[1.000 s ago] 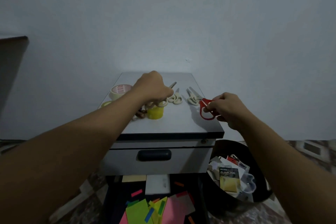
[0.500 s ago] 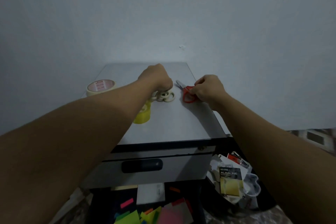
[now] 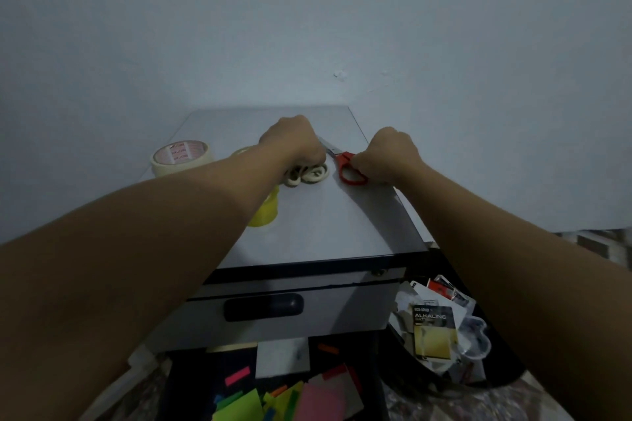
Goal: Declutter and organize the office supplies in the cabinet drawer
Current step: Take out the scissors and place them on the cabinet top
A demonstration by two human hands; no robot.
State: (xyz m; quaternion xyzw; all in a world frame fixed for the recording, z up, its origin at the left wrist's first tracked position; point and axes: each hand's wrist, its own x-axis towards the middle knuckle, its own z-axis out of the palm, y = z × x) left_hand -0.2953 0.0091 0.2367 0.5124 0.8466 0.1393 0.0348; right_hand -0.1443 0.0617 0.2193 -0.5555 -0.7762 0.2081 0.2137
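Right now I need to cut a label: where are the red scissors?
In the head view, the red scissors lie on the cabinet top, right of centre, held by the right hand, beside the cream scissors.

Grey cabinet top (image 3: 325, 225) — red scissors (image 3: 349, 170), cream scissors (image 3: 309, 176), yellow tape roll (image 3: 265, 215), pale tape roll (image 3: 181, 156) printed red.

Left forearm (image 3: 143, 249) and right forearm (image 3: 513, 249): bare along the whole visible length. Left hand (image 3: 294, 143) and right hand (image 3: 393, 155): likewise bare throughout.
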